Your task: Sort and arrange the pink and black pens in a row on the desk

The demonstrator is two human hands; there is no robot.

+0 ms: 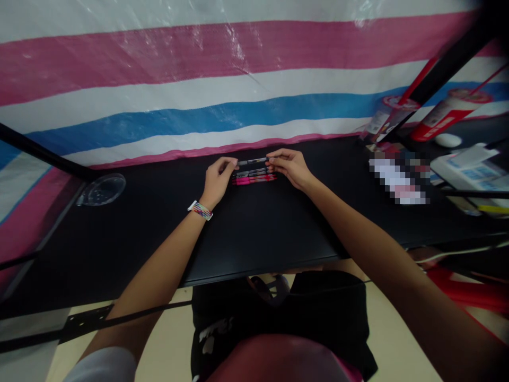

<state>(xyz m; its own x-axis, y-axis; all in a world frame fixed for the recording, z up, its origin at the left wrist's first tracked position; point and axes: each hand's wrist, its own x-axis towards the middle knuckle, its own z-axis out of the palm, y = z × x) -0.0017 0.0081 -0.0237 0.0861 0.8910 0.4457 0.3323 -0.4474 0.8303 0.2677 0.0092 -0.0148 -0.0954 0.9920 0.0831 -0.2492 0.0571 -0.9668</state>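
Note:
A dark pen (253, 161) lies crosswise between my two hands at the far side of the black table. My left hand (218, 178) has its thumb and fingers closed on the pen's left end. At the other end, the fingers of my right hand (291, 167) pinch the tip. Just below it, several more pens lie side by side in a row: dark and clear ones (253, 172) and a pink-red pen (254, 180) nearest to me. A patterned band circles my left wrist.
A clear plastic lid (104, 190) lies at the left. Two drink cups with straws, a clear cup (392, 114) and a red-and-white cup (447, 114), stand at the right, near a white rounded object (448, 140) and white packages (473, 170). Behind the table (254, 233) hangs a striped sheet (254, 116).

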